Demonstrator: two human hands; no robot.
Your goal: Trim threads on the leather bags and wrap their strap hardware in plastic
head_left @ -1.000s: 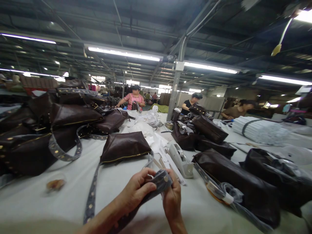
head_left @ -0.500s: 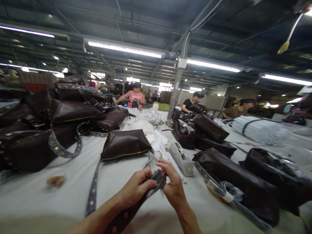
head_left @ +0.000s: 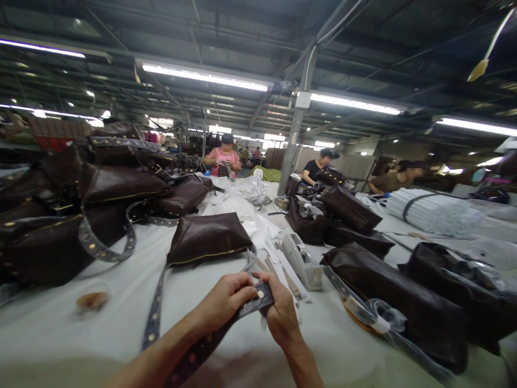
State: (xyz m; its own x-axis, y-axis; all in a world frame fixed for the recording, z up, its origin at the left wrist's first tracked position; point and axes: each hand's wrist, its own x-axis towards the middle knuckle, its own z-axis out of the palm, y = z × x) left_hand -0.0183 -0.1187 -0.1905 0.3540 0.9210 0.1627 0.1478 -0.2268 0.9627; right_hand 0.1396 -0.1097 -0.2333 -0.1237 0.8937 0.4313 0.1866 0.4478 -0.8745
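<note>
A studded dark strap (head_left: 251,308) in clear plastic wrap runs between my hands, its lower length hanging down toward me under my left forearm. My left hand (head_left: 231,299) is closed on it with the thumb on top. Close beside it, my right hand (head_left: 278,307) grips the strap's end, fingers curled around it. Just beyond my hands a dark brown leather bag (head_left: 210,238) with a gold zipper lies on the white-covered table (head_left: 109,334). Another wrapped stretch of studded strap (head_left: 155,315) comes off the bag's left side.
Brown bags (head_left: 121,183) are piled at left, more (head_left: 388,291) lie at right. A grey tape dispenser (head_left: 301,261) stands right of my hands beside pale paper strips (head_left: 283,269). A tape roll (head_left: 92,298) lies at left. Co-workers (head_left: 224,156) work across the table.
My right hand has shifted slightly down and closed around the strap's end, its fingers raised before. The strap now shows its studded face between my hands.
</note>
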